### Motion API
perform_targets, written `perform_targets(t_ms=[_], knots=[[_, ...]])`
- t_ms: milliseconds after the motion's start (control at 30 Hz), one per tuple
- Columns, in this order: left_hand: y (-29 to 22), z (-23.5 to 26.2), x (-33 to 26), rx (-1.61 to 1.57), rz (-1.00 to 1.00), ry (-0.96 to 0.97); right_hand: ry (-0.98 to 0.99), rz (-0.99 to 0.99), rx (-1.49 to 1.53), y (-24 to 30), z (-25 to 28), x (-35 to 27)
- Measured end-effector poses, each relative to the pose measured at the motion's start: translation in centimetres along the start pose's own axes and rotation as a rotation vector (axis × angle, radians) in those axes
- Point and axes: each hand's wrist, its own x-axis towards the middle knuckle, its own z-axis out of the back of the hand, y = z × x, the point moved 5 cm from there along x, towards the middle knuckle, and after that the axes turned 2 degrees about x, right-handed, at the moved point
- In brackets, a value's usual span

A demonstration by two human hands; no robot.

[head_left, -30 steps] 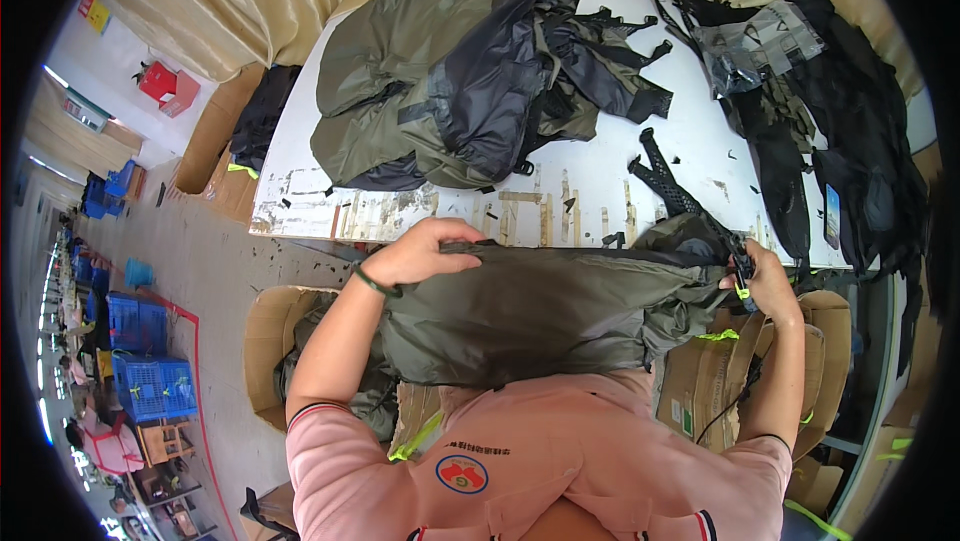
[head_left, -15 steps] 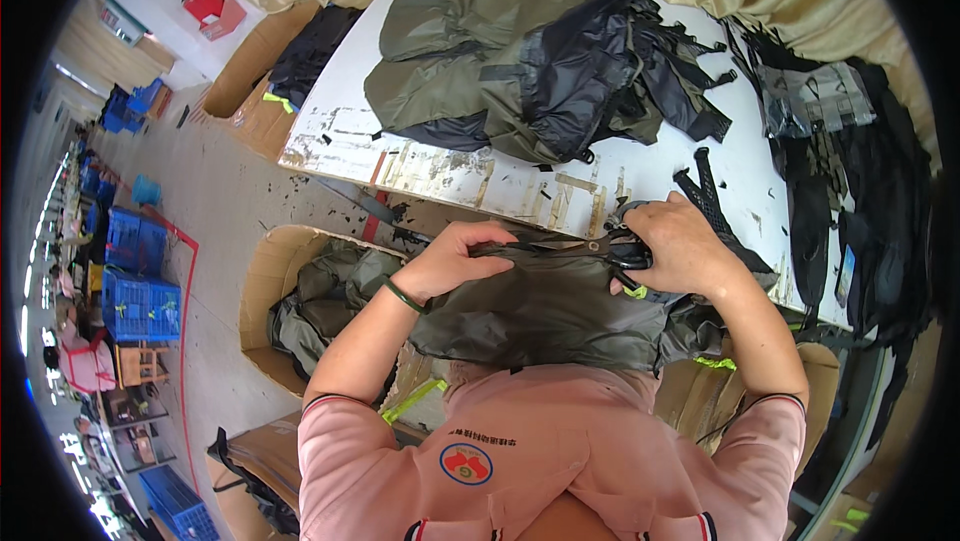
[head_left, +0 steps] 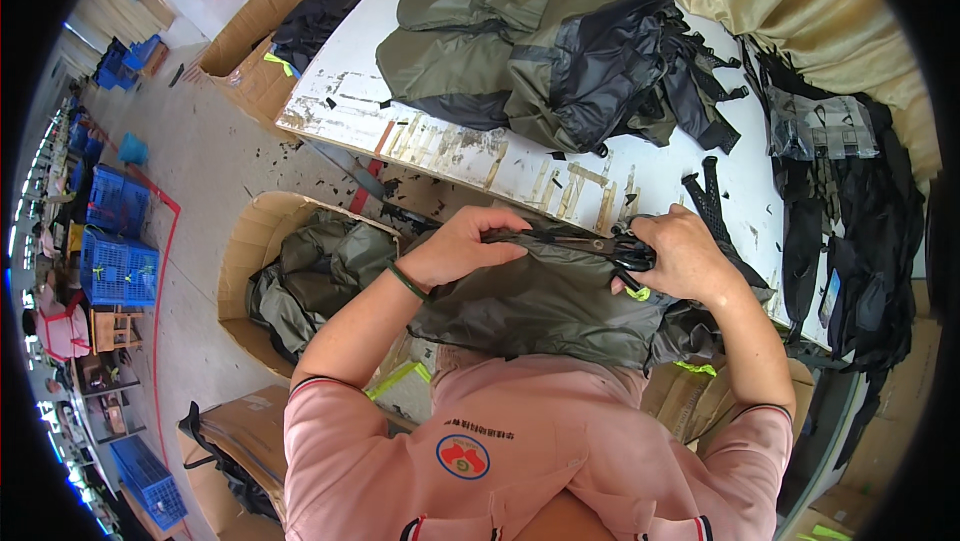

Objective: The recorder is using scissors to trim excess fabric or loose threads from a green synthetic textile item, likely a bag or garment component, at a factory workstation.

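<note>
Across my lap hangs a dark olive fabric piece point(head_left: 545, 303), its upper edge stretched between my hands. My left hand point(head_left: 462, 251) pinches that edge between thumb and fingers. Black-handled scissors point(head_left: 598, 244) are gripped in my right hand point(head_left: 685, 256), their blades lying along the fabric edge and pointing toward my left hand. Whether the blades are parted is hard to make out. A bit of bright yellow-green material point(head_left: 637, 293) shows just below my right hand.
Olive and black bags point(head_left: 520, 51) are heaped on the white worktable point(head_left: 450, 163). Black straps point(head_left: 830, 211) hang over its right side. An open cardboard box point(head_left: 240, 286) with olive fabric stands left of me. Dark scraps litter the floor. Blue crates point(head_left: 120, 266) stand far left.
The view has shifted slightly, so the table and boxes sit differently in it. Both hands keep their hold on the fabric edge and the scissors, with the blades still along the edge.
</note>
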Motion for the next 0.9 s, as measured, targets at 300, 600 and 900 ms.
perform_targets(t_ms=[300, 600, 900], knots=[[-0.3, -0.5, 0.1, 0.014, 0.004, 0.028, -0.016, 0.004, -0.012, 0.4, -0.4, -0.3], [-0.1, -0.6, 0.3, 0.038, -0.055, 0.049, 0.041, -0.046, 0.000, 1.0, -0.5, -0.1], [-0.4, -1.0, 0.3, 0.056, -0.086, 0.071, 0.015, -0.037, 0.027, 1.5, 0.2, -0.4]])
